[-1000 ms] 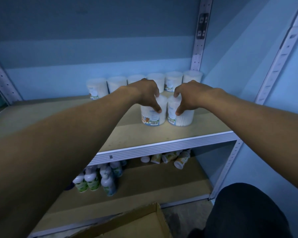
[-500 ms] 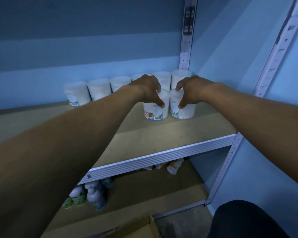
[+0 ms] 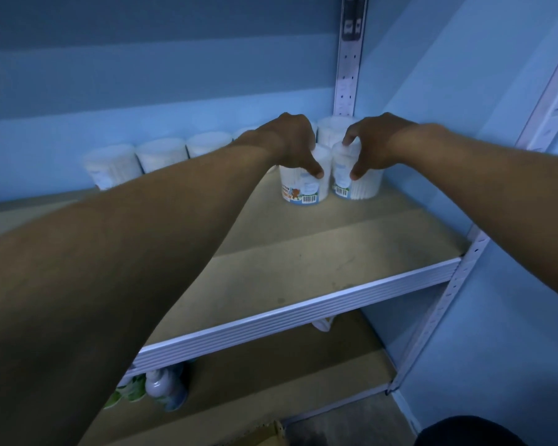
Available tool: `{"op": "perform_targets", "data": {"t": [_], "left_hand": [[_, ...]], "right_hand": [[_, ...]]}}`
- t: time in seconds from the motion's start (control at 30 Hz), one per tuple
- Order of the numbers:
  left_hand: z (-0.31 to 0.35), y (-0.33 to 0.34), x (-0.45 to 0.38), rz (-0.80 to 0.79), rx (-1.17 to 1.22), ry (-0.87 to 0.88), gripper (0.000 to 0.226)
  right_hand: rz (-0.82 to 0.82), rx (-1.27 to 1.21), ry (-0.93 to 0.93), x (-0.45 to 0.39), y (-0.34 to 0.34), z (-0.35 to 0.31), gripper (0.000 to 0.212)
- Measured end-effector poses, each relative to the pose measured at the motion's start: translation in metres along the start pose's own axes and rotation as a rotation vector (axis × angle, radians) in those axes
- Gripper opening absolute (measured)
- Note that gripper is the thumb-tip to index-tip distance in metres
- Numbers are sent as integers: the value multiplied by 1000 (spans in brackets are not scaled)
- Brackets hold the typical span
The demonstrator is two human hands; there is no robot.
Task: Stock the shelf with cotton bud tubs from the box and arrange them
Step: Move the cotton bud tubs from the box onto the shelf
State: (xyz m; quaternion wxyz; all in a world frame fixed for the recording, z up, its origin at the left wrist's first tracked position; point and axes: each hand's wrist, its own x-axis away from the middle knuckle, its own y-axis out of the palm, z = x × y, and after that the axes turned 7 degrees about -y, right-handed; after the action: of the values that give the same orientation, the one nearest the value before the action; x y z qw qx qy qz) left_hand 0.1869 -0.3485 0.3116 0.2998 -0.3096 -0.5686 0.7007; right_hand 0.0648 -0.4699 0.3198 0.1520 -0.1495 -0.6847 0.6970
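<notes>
Two clear cotton bud tubs stand side by side on the brown shelf board [image 3: 319,252], just in front of the back row. My left hand [image 3: 295,144] grips the left tub [image 3: 302,188] from above, thumb on its front. My right hand [image 3: 372,143] grips the right tub [image 3: 358,185] the same way. A row of several more tubs [image 3: 161,154] lines the back wall; my arms hide part of it. One rear tub [image 3: 331,132] shows between my hands.
White metal uprights [image 3: 348,59] frame the shelf at the back and right. The lower shelf holds small bottles [image 3: 165,386] at the left. A corner of the cardboard box [image 3: 264,434] shows at the bottom edge. The blue side wall is close on the right.
Both hands have pushed the two tubs back from the middle of the shelf to just in front of the rear row. The view has moved closer and tilted up.
</notes>
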Motion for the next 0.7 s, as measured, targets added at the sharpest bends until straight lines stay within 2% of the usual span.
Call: {"op": "perform_targets", "data": {"t": [0.7], "left_hand": [[6,13,-56,20,-32,26,69]], "right_hand": [[14,-24,9,-47,8,29,73]]}}
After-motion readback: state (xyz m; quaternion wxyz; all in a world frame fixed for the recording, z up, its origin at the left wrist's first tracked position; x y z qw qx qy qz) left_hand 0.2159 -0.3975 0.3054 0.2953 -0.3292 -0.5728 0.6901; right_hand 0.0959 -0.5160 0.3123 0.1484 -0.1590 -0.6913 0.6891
